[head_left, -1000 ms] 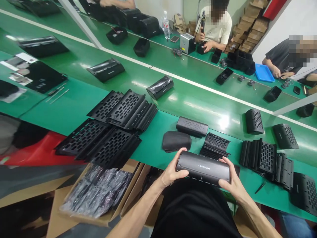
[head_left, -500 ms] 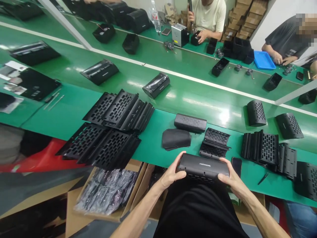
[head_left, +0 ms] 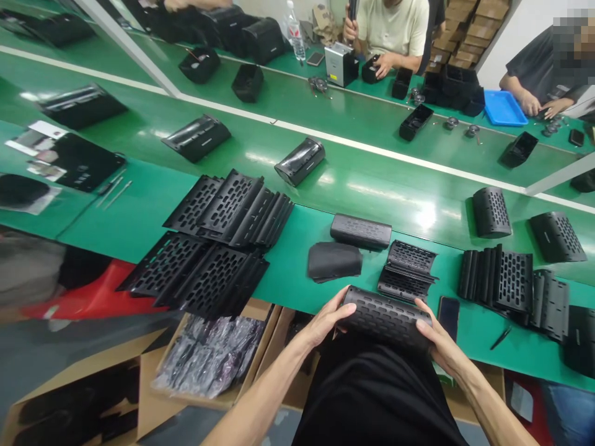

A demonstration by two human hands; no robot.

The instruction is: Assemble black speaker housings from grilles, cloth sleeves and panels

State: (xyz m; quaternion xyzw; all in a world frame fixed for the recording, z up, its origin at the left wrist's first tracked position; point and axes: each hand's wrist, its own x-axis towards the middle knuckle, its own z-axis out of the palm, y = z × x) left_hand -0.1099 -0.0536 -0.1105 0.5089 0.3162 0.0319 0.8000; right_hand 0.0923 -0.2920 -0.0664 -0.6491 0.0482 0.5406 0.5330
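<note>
A glossy green work surface runs before a white wall and stacked brown cardboard boxes. By its near edge, a black, rounded, slotted casing sits between left hand and right hand, fingers partly curled, clasping its ends.

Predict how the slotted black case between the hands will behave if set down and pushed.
The case is probably stiff: held near its ends by the left hand and right hand, it shows no sag. Being rounded, it could rock or roll when nudged. Being slotted, it may offer some grip.
</note>
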